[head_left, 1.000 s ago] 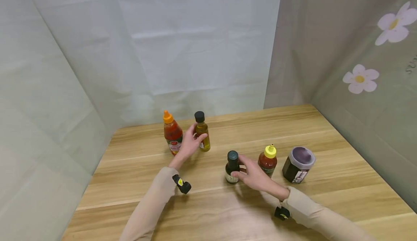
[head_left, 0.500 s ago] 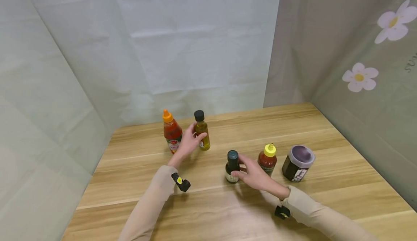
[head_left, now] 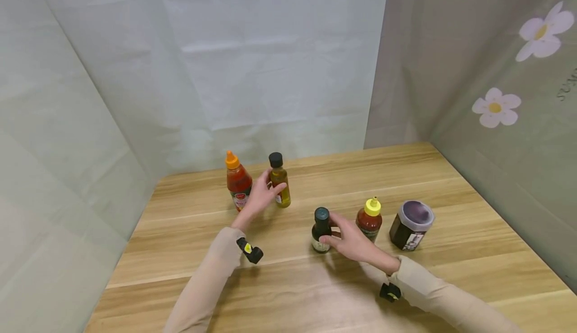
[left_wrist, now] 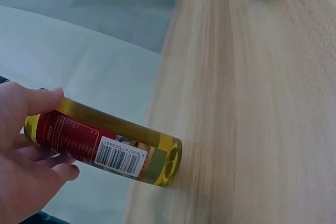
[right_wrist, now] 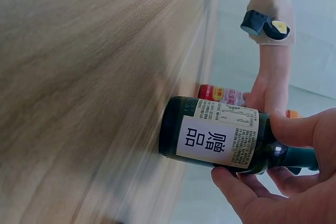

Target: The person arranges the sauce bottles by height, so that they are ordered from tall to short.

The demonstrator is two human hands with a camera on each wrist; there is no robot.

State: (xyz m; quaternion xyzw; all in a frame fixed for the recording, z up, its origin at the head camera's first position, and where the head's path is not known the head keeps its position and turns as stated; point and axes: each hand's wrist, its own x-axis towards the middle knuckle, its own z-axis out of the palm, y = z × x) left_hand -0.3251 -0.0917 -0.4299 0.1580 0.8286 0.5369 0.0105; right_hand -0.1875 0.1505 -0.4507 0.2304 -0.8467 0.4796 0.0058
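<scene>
At the back of the table, my left hand [head_left: 260,197] holds a small oil bottle [head_left: 283,199] with a black cap, thumb on one side and fingers on the other. The left wrist view shows the yellow oil, red label and barcode of this bottle [left_wrist: 118,142]. Nearer to me, my right hand [head_left: 353,240] grips a dark sauce bottle [head_left: 321,225] with a dark green cap. In the right wrist view, thumb and fingers hold that bottle [right_wrist: 218,135] near its neck and shoulder, its white label showing. Both bottles stand upright in the head view.
A red sauce bottle [head_left: 239,184] with an orange cap stands left of the oil bottle, partly behind my left hand. Right of my right hand are a yellow-capped red sauce bottle [head_left: 369,220] and a dark jar [head_left: 405,233]. Pale cloth [head_left: 279,72] rises behind the wooden table [head_left: 180,258].
Both hands keep their holds, and the bottles stay in place. Only a slight shift of the head view shows.
</scene>
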